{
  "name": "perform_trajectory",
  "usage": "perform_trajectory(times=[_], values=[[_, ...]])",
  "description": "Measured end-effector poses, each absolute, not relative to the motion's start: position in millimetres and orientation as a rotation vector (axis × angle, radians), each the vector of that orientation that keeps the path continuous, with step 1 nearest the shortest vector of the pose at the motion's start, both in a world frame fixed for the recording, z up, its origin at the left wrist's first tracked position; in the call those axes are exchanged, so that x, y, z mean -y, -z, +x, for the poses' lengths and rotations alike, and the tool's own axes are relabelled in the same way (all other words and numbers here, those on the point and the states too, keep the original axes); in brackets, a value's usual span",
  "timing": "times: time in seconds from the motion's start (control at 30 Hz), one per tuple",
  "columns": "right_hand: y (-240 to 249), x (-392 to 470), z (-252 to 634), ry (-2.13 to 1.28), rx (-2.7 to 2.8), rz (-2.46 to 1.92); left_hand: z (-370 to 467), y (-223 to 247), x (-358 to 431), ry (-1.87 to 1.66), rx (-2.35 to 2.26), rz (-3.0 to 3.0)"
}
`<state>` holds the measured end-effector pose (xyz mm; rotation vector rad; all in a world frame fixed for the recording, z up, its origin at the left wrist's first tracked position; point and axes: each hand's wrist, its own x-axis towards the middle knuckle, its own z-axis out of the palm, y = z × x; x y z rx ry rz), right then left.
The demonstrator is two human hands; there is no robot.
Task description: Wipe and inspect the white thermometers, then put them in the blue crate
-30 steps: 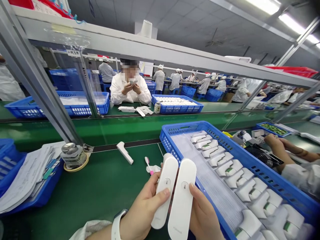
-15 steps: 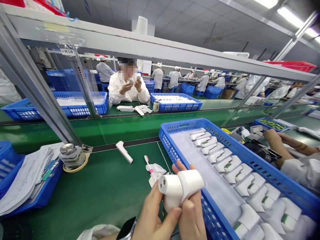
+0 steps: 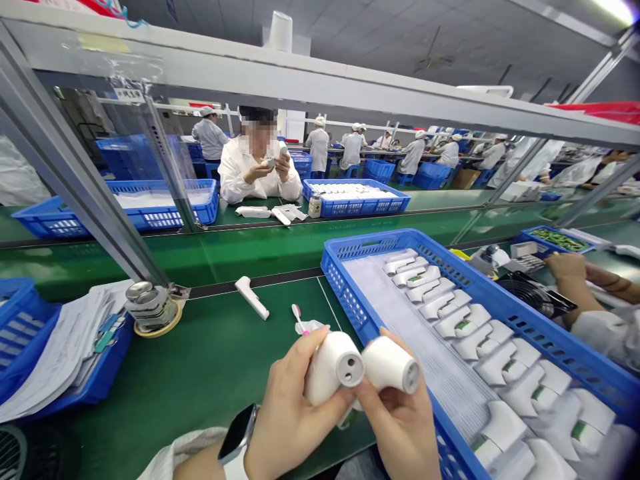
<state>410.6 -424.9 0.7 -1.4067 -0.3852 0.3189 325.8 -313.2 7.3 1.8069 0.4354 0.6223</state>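
My left hand point(image 3: 285, 410), with a watch on its wrist, is closed round a white infrared thermometer point(image 3: 323, 370). Two small dark holes in that thermometer's round end face me. Side by side with it, my right hand point(image 3: 413, 427) grips a second white thermometer point(image 3: 385, 360), its round grey end turned to the right. The two heads touch or nearly touch, and their lower parts are largely hidden by my fingers. Beyond my hands a toothbrush point(image 3: 297, 312) with a pink handle lies by a crumpled white wrapper. A white handle-shaped part point(image 3: 251, 298) rests farther left on the green bench.
At right stands a blue crate point(image 3: 373, 319) with rows of white thermometers on a pale sheet. Papers point(image 3: 60, 357) fill a blue tray at left, near a metal-topped jar point(image 3: 150, 310). A co-worker's hand point(image 3: 567, 273) is at far right; another person sits opposite.
The two thermometers have turned: the holed end now faces me, and the right one's end points toward the right. My hands have spread slightly apart.
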Motion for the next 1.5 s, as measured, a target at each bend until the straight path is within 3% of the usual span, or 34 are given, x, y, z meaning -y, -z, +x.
perform_trajectory(times=[0.3, 0.63, 0.9, 1.0, 1.27, 1.5], values=[[1, 425, 393, -0.104, 0.537, -1.548, 318, 4, 316, -0.533, -0.297, 1.807], [5, 432, 392, -0.209, 0.563, -1.594, 319, -2, 317, -0.541, -0.291, 1.742], [7, 423, 394, -0.456, 0.591, -1.233, 333, 5, 315, -0.424, -0.297, 1.37], [15, 417, 411, -0.437, 0.679, -1.227, 334, -1, 310, -0.527, -0.351, 1.289], [77, 388, 476, -0.204, 0.995, -1.895, 324, -23, 264, -1.328, -0.612, 1.534], [103, 342, 472, -0.155, 1.127, -2.078, 321, -22, 262, -1.072, -0.609, 1.571]])
